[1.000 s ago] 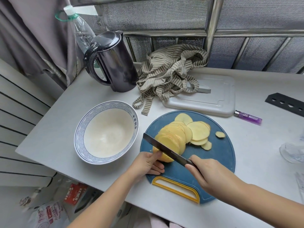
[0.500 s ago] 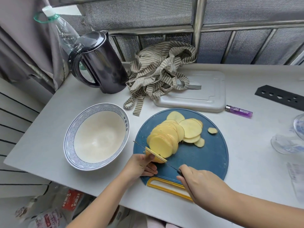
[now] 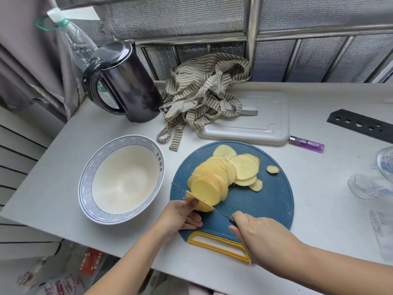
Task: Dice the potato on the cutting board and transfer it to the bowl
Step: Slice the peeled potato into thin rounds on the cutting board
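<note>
A round blue cutting board (image 3: 265,201) with a yellow handle lies near the table's front edge. On it several yellow potato slices (image 3: 214,177) lean in a fanned row. My left hand (image 3: 180,216) holds the remaining potato end (image 3: 203,206) at the board's left edge, thumb on top. My right hand (image 3: 259,235) grips the handle of a thin knife (image 3: 200,198), whose blade stands on edge in the potato right beside my left thumb. A white bowl (image 3: 85,184) with a blue patterned rim sits empty just left of the board.
A black kettle (image 3: 123,81) and a plastic bottle (image 3: 72,37) stand at the back left. A striped cloth (image 3: 204,90) lies over a white board (image 3: 268,122). A purple lighter (image 3: 307,144), a black perforated strip (image 3: 361,124) and glassware (image 3: 374,184) sit to the right.
The knife blade, flat-on and raised over the potato a second ago, has turned edge-down and come down into the potato end. My view has shifted slightly to the right.
</note>
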Tool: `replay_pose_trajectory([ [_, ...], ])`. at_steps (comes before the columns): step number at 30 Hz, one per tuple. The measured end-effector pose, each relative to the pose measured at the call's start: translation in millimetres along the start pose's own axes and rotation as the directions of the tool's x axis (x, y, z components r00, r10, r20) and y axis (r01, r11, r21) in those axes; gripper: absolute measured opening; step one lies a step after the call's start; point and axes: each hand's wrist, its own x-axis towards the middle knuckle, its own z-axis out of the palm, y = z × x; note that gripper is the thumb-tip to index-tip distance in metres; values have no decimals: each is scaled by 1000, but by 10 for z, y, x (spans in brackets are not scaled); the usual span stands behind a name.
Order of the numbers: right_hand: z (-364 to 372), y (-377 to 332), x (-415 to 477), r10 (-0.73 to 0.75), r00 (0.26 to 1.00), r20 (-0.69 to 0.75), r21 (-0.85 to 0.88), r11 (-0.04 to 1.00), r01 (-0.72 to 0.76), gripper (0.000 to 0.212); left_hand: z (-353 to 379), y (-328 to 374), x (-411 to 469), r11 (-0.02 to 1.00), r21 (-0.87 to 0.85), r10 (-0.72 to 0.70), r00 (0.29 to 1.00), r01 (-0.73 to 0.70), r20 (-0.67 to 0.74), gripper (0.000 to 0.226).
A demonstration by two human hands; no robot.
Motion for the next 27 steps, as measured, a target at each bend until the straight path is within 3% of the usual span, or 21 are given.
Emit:
replay_pose_trajectory([
  [4,67,28,-3,9,1000,-28,32,999,-8,88,-4,-1,-12,1000,-7,7,1000,-7,16,42],
  [10,0,-15,9,55,998,-2,72,996,-55,24,-30,21,-21,1000,-17,-12,998,13,61,59],
  [15,-59,-63,13,44,999,7,74,996,-44,24,-85,7,-1,1000,-20,0,996,2,90,113],
  [18,-90,-74,30,30,999,24,39,999,-31,24,-96,-8,23,1000,-4,13,995,-13,99,126],
  [20,-113,-69,48,25,999,33,13,1000,-25,24,-96,-3,23,1000,-2,25,994,-25,107,121],
  [24,-169,-64,88,21,998,54,-10,1000,-21,24,-89,5,7,1000,1,21,992,-22,127,67],
  [27,-223,-55,109,28,997,66,11,1000,-29,24,-93,12,6,1000,4,17,991,-17,135,49],
])
